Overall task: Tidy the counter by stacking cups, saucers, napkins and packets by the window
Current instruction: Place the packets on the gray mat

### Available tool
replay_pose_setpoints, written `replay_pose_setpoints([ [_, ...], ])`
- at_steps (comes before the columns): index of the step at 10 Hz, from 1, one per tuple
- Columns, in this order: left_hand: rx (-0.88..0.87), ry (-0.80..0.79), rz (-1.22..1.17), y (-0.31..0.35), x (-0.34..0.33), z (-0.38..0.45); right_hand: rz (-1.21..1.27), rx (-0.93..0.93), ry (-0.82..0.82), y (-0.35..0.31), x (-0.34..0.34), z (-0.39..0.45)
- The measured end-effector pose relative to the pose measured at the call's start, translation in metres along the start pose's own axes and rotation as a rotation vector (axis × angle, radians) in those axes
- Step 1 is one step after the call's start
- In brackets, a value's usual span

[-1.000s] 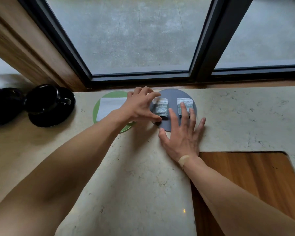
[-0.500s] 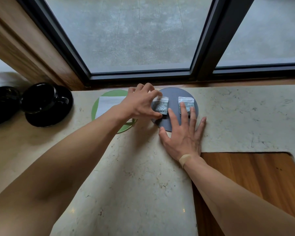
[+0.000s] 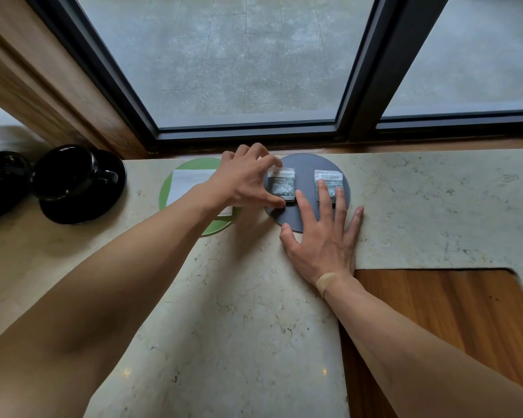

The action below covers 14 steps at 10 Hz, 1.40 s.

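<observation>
Pinching left packet (image 3: 281, 187) with left hand (image 3: 243, 179); I'd lift straight while flat right hand (image 3: 323, 236) pins right packet (image 3: 328, 184).

Two packets (image 3: 282, 184) (image 3: 327, 180) side by side on right mat (image 3: 307, 164); napkin (image 3: 191, 184) on left mat (image 3: 176, 188); cups (image 3: 62, 171) far left.

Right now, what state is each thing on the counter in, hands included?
left hand: pinches the left packet by its edges.
right hand: flat, fingers straight, fingertips pressing the right packet.
left packet: flat on the grey mat, sealed.
right packet: flat on the grey mat, sealed.
grey mat: flat on the counter.
napkin: folded, on the green mat.
green mat: flat, beside the grey mat.
black cup: upright on its saucer.
</observation>
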<state>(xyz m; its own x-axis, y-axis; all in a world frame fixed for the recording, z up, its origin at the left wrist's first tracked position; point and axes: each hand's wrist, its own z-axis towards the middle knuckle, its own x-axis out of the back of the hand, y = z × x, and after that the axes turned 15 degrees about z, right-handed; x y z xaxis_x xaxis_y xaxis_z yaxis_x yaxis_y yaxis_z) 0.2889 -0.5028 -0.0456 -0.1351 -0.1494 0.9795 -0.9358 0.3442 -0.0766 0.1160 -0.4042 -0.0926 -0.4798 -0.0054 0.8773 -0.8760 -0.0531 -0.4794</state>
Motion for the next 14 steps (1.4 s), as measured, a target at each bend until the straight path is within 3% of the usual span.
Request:
replay_pose_setpoints([
  [14, -0.091, 0.023, 0.019, -0.0053, -0.0008, 0.0038, -0.005, 0.002, -0.011, 0.0012, -0.0013, 0.0011],
])
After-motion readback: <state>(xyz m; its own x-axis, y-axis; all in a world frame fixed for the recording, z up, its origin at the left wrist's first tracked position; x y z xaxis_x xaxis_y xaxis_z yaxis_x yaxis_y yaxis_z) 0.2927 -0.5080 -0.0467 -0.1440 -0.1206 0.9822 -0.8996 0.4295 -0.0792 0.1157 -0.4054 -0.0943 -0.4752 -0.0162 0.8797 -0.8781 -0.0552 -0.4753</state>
